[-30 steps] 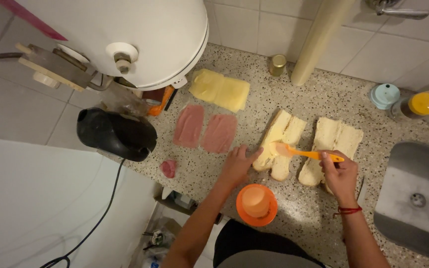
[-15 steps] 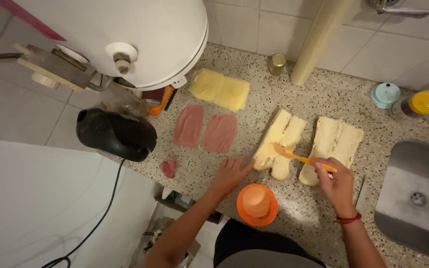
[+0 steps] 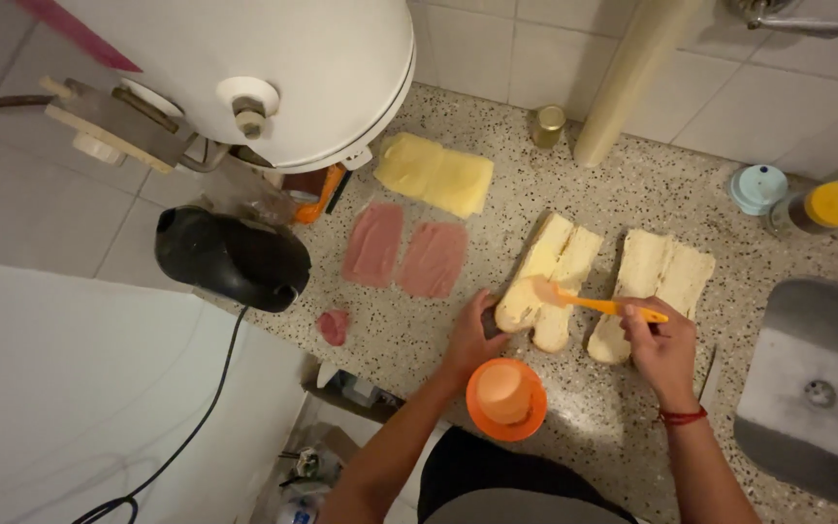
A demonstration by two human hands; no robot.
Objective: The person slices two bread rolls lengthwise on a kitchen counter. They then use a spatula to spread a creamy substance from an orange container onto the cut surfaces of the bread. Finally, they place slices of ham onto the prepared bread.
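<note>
We have the left split bread roll [image 3: 547, 281] lying open on the speckled counter [image 3: 632, 184], and our orange spreader [image 3: 598, 303] now rests its blade on the roll's near-left half, having slid leftwards from the gap between the two rolls over the last second. Our right hand [image 3: 661, 344] grips the handle with fingers curled tight. Our left hand [image 3: 472, 335] has shifted up to press the roll's near end, fingers bent against the crust. The spreading looks well under way. Right of it lies the second roll [image 3: 657, 286]; near us stands an orange tub [image 3: 506, 398]; farther left lie ham slices [image 3: 404, 252] and cheese [image 3: 435, 175].
</note>
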